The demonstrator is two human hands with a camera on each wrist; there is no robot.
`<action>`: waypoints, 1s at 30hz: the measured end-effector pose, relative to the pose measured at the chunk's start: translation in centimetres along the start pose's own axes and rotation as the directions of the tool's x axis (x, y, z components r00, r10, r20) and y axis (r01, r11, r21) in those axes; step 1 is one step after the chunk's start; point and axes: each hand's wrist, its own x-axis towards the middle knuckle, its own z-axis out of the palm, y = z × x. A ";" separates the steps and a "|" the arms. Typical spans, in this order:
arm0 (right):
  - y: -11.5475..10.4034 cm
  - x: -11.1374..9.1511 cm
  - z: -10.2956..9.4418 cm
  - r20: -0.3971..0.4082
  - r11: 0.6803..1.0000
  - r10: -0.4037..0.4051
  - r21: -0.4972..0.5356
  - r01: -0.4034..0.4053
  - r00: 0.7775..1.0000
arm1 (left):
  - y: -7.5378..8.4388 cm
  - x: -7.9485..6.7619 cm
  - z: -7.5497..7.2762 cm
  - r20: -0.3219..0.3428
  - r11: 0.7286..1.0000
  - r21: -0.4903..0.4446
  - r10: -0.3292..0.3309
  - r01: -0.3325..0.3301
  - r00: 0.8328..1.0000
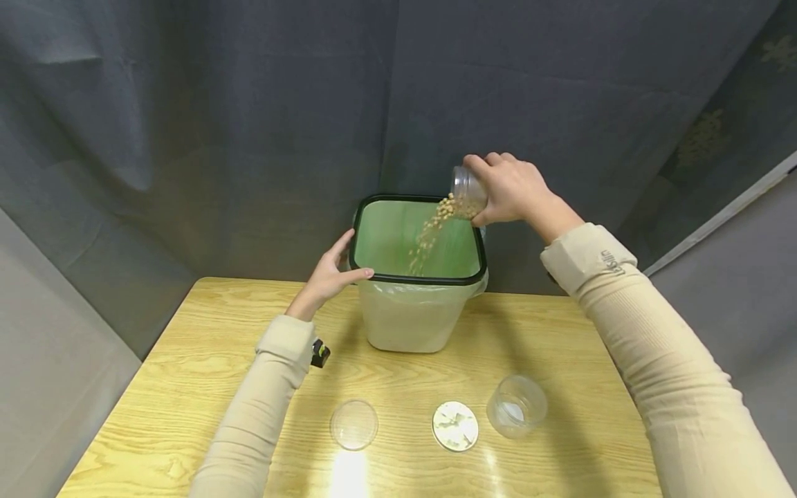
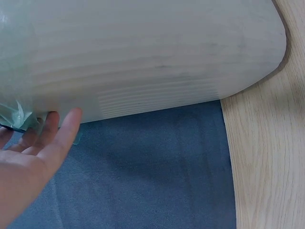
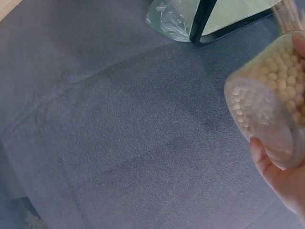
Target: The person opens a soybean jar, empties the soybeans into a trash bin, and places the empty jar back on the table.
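Observation:
My right hand [image 1: 510, 187] holds a clear jar [image 1: 463, 185] tipped sideways over the back right of a bin's opening. Pale yellow round beans [image 1: 429, 232] stream from its mouth down into the bin. In the right wrist view, many beans [image 3: 285, 78] still lie inside the jar, with the thumb near its base. The pale bin [image 1: 405, 318] stands upright, lined with a thin green bag [image 1: 386, 228] under a black rim [image 1: 429, 281]. At the bin's left side, my left hand [image 1: 326, 277] rests its thumb on the rim, its fingers extended against the outer wall.
Near the front of the wooden table [image 1: 205, 346] lie a clear round lid [image 1: 353, 425] and a shiny silvery disc [image 1: 455, 426]. A clear, open container [image 1: 517, 407] stands to their right. A dark grey curtain [image 1: 299, 138] hangs behind the bin.

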 end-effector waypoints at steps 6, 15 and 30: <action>-0.2 0.1 -0.4 -0.001 0.998 -0.031 -0.045 0.031 1.000 | 0.1 0.0 -0.1 -0.001 1.000 0.002 -0.013 0.013 1.000; -0.6 0.2 -1.0 -0.013 0.994 -0.082 -0.070 0.081 0.997 | -0.1 0.0 -0.1 -0.011 1.000 0.012 0.016 -0.015 1.000; -1.4 0.4 -1.6 -0.006 0.970 -0.178 -0.170 0.174 0.984 | -0.2 0.1 0.0 -0.016 1.000 0.011 0.008 -0.008 1.000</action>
